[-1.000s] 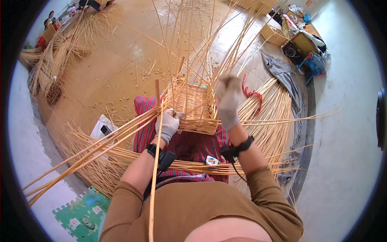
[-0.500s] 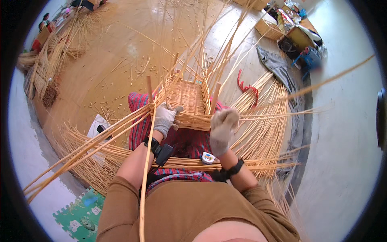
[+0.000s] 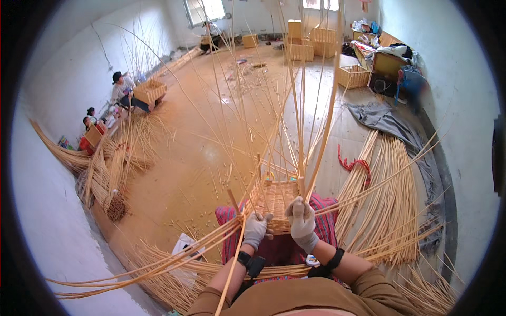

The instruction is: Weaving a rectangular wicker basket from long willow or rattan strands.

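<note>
A partly woven wicker basket [image 3: 276, 200] rests on striped cloth [image 3: 327, 221] over my lap. Long rods stand up from its far and side edges, and thick corner posts [image 3: 233, 199] rise from it. My left hand [image 3: 256, 230], in a pale work glove, is closed on the near left edge, beside a bundle of rods [image 3: 200, 246] that fans out leftward. At the near right corner my gloved right hand [image 3: 302, 220] is closed with the fingers bunched. A long wicker rod [image 3: 328, 113] rises from that hand; the exact grip is partly hidden.
A sheaf of rods [image 3: 387, 205] with a red tie [image 3: 363, 167] lies at right beside grey cloth [image 3: 392, 124]. More bundles [image 3: 118, 158] lie at left. Finished baskets [image 3: 353, 77] stand farther back. People [image 3: 122, 87] sit along the left wall.
The view has tilted up and shows more of the room. My right hand has moved from right of the basket to its near right corner. My left hand stays on the near left edge.
</note>
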Tool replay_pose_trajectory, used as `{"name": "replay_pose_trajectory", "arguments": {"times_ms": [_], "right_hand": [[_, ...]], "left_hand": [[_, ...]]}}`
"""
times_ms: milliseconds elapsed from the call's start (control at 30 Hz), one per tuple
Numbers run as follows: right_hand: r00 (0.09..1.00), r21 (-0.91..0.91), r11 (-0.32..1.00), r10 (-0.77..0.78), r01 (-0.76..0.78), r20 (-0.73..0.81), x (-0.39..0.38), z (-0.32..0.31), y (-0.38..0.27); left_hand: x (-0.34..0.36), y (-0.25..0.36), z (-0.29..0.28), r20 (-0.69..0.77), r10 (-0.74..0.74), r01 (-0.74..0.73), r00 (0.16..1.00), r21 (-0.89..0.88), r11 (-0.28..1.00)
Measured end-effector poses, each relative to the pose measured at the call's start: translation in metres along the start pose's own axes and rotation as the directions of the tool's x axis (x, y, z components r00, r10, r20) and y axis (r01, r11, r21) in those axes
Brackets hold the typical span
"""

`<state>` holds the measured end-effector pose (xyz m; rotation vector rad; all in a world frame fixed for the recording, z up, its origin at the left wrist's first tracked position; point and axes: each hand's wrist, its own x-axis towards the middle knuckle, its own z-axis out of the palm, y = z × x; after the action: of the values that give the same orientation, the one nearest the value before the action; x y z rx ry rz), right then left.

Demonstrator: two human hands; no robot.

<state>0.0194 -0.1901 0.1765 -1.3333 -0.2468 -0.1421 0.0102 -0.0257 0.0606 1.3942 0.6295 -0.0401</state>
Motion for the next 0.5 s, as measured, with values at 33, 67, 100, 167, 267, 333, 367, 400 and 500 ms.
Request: {"name": "replay_pose_trajectory", "arguments": {"times_ms": [33,67,100,167,267,333,367,400,500], "right_hand": [[1.0,0.008,1.0,-0.02,0.02,-0.017,0.002,-0.005,0.006],[0.999,0.014,0.999,-0.037,0.037,-0.033,0.006,-0.009,0.012],[0.977,-0.012,0.99,-0.143,0.143,-0.158,0.015,-0.007,0.017],[0.977,0.046,0.996,-0.06,0.071,-0.205,0.019,-0.028,0.037],[0.95,0.071,0.995,-0.045,0.071,-0.31,0.021,-0.021,0.042],[0.937,-0.075,0.996,-0.076,0.053,-0.341,0.021,-0.017,0.051],[0.9,-0.057,0.998,-0.056,0.035,-0.432,0.037,-0.037,0.081],[0.905,-0.051,0.998,-0.049,0.03,-0.423,0.036,-0.044,0.088],[0.936,0.185,0.981,0.003,0.067,-0.352,0.024,-0.052,0.093]], "left_hand": [[-0.001,0.005,0.0,0.026,-0.023,0.024,0.999,-0.013,1.0],[-0.004,0.008,-0.001,0.026,-0.005,0.005,1.0,-0.009,1.0],[-0.005,0.011,-0.004,0.046,-0.016,0.014,0.999,0.045,0.999],[-0.003,0.009,-0.008,0.058,-0.025,0.021,0.998,0.077,0.997],[0.0,0.013,0.0,-0.01,-0.056,0.056,0.998,0.072,0.996],[-0.001,0.013,-0.001,-0.038,-0.067,0.07,0.997,0.075,0.995],[-0.002,0.014,0.002,-0.025,-0.049,0.051,0.998,0.063,0.997],[-0.002,0.014,0.0,-0.024,-0.031,0.032,0.999,0.045,0.998],[-0.002,0.017,0.003,-0.001,-0.03,0.03,1.0,0.0,1.0]]}}
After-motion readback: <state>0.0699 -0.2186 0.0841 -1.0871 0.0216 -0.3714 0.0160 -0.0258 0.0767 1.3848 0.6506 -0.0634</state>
